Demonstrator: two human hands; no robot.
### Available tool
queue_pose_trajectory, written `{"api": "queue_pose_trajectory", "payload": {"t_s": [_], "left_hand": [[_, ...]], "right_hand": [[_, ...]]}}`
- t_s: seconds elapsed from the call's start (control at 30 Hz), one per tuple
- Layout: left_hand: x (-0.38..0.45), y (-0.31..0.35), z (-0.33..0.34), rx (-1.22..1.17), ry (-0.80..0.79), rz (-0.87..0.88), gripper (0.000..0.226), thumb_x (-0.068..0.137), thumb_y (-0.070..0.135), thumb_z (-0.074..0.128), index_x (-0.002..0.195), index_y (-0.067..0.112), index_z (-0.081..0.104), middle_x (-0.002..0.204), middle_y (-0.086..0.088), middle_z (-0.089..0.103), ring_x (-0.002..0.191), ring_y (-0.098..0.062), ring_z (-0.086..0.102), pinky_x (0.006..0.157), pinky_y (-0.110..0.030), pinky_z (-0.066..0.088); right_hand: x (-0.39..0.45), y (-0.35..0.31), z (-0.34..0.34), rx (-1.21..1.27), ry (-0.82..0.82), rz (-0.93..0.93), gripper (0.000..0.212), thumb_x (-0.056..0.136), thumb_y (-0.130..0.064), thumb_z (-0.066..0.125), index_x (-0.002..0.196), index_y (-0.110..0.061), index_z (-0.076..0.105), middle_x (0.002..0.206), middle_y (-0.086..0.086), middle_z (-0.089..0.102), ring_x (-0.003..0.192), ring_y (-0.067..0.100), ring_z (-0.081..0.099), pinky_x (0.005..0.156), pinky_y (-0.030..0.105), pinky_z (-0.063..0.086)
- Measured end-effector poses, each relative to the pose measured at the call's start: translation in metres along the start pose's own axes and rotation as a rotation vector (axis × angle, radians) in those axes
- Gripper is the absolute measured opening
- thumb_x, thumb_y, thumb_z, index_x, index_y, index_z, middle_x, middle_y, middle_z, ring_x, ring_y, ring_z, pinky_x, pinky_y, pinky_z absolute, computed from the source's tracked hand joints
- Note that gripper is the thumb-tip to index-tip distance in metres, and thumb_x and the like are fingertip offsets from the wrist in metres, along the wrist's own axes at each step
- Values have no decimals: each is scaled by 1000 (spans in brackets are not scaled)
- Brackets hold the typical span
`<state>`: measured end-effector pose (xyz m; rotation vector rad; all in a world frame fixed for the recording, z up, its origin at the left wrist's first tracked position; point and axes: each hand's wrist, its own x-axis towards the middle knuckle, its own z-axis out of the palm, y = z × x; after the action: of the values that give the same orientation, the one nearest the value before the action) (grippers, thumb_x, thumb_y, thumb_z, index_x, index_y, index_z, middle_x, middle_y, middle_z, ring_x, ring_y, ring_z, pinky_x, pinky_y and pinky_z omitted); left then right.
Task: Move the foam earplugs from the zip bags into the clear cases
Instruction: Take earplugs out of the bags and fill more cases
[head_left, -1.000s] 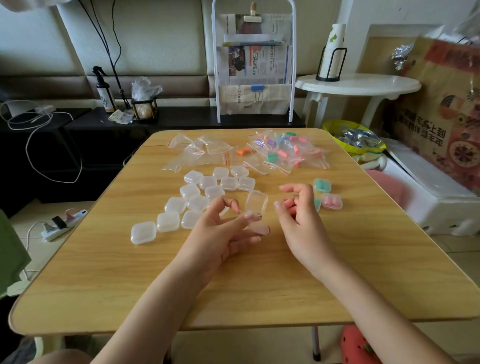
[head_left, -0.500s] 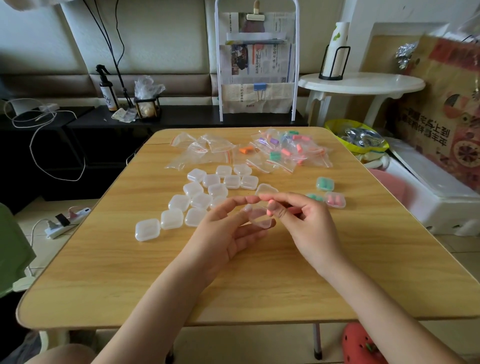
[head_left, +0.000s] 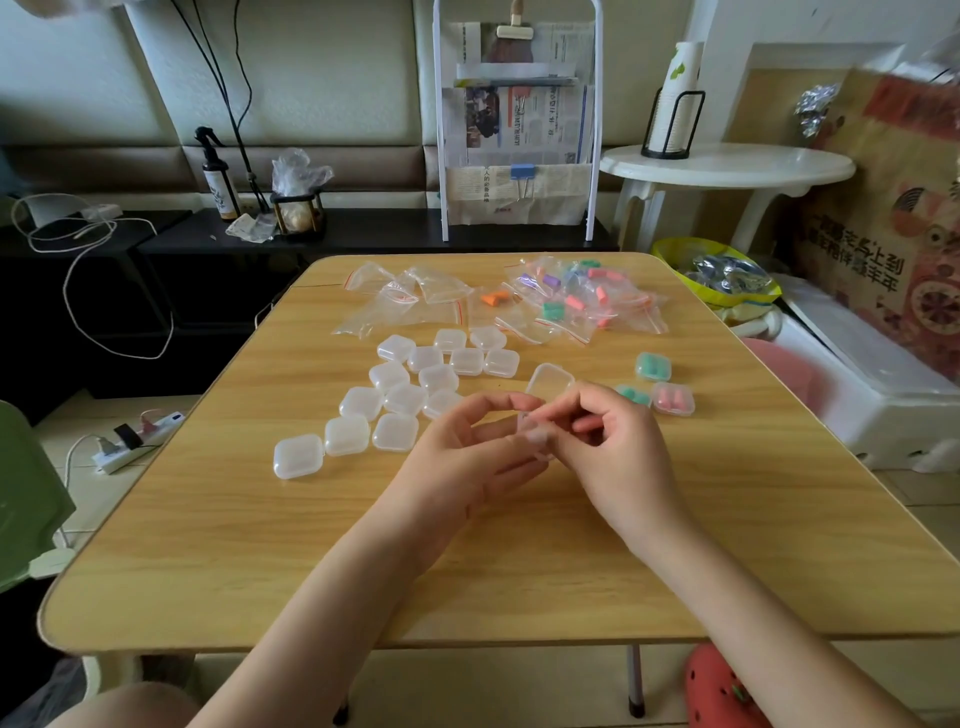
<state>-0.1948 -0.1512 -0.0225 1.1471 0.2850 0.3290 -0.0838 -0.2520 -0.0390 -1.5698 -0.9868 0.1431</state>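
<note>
Progress check: three filled cases sit at my right on the counter (head_left: 260, 545) — one green case (head_left: 653, 366), a second green case (head_left: 635, 396) partly behind my right hand, and a pink case (head_left: 673, 398). So I call it early; most is left. A cluster of empty cases (head_left: 415, 387) waits mid-counter, lids shut, thirteen or so. Far edge: a few flat, empty-looking zip bags (head_left: 410, 296) on the left, and a pile of full zip bags (head_left: 582, 296) with purple, pink, green and orange earplugs (head_left: 574, 302) inside. Left hand (head_left: 467, 457) holds an open case (head_left: 545, 400), lid up, fingers curled round it. Right hand (head_left: 613, 441) grip is pinched at the case's mouth; I can't tell whether an earplug is between the fingertips. Contents of the open case are hidden.
</note>
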Motion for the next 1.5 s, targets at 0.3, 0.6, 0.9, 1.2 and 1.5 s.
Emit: {"api": "queue_pose_trajectory", "payload": {"t_s": [0.3,0.6,0.9,1.2,1.5], "left_hand": [[2,1,-1,-62,153,10,25,80,-3,66,103,6,61,99,-21,69,101,-27,67,84,-28,56],[5,2,0,-84,245,9,22,91,-7,43,98,4,61,93,-14,72,92,-27,71,76,-27,58],[6,-1,4,55,240,16,17,91,-2,50,96,8,63,91,-15,72,92,-24,71,78,-28,58],[6,-3,2,59,198,16,20,89,-4,50,101,7,62,83,-14,70,84,-21,70,80,-30,57],[5,-4,0,25,176,38,26,93,-1,52,114,14,54,84,-15,70,84,-24,70,77,-30,57]], "right_hand": [[0,2,2,137,-35,-20,36,88,-2,37,92,-14,70,84,-14,62,77,5,51,68,17,39],[2,2,-3,214,191,-27,19,81,2,69,85,-10,55,89,1,73,72,14,67,70,22,52],[0,2,0,67,60,-78,20,81,-6,72,98,-16,72,87,-3,68,82,9,66,75,21,52],[1,7,0,-213,84,-250,7,79,-13,75,82,-19,74,79,-11,68,75,9,58,64,20,43],[3,15,3,-307,94,-239,9,82,-22,67,75,-22,63,87,-8,52,79,-2,47,70,9,35]]}}
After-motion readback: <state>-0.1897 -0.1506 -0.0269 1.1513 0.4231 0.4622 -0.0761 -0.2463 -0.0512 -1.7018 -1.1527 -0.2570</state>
